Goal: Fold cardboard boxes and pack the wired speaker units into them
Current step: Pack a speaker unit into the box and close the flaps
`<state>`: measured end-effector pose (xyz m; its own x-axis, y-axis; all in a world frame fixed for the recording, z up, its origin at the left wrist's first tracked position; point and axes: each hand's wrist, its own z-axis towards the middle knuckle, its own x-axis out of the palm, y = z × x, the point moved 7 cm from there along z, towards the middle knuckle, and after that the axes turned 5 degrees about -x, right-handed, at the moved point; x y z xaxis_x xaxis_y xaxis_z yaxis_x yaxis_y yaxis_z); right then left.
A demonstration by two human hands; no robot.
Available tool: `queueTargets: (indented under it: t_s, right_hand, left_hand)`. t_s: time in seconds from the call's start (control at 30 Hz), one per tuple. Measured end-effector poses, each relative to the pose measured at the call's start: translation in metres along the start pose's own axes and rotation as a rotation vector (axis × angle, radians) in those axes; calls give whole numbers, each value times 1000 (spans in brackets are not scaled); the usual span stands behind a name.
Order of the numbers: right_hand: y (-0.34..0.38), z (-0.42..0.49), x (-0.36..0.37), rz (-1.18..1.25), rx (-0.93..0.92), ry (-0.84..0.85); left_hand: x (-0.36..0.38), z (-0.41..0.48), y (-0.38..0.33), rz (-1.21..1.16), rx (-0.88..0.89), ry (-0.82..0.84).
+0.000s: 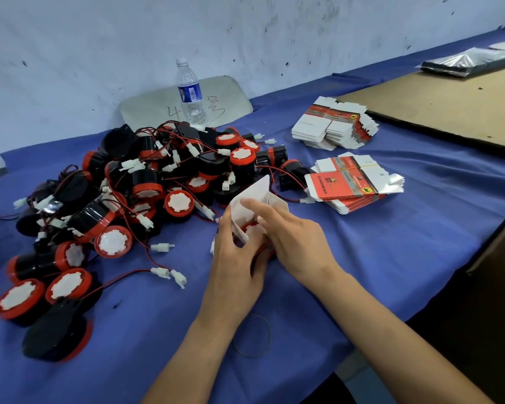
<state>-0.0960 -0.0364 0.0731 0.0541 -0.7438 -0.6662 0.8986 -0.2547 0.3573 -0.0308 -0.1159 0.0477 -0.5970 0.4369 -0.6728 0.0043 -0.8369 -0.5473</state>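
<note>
Gripping the cardboard box by its left wall, the left hand curls round it. The right hand, fingers straight, presses at the opening, where a speaker unit sits. An upright flap stands just beyond the grip. The speaker pile crowds the left, and flat box stacks lie beyond-right.

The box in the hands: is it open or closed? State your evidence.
Open. The box has its white flaps standing up, and a red-rimmed speaker unit shows inside, between the left hand and right hand.
</note>
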Motion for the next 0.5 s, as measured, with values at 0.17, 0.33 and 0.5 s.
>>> queueTargets:
  t_s: [0.17,0.33,0.5]
  right_hand:
    - [-9,2,0,6,156,-70]
    - [0,-1,-19,-125,42,-271]
    - [2,0,-18,-114,25,-250]
  left_hand:
    - [0,0,-3,-14,28,-7]
    - [1,-1,-5,-48,54,14]
    - [3,-2,-5,-68,47,24]
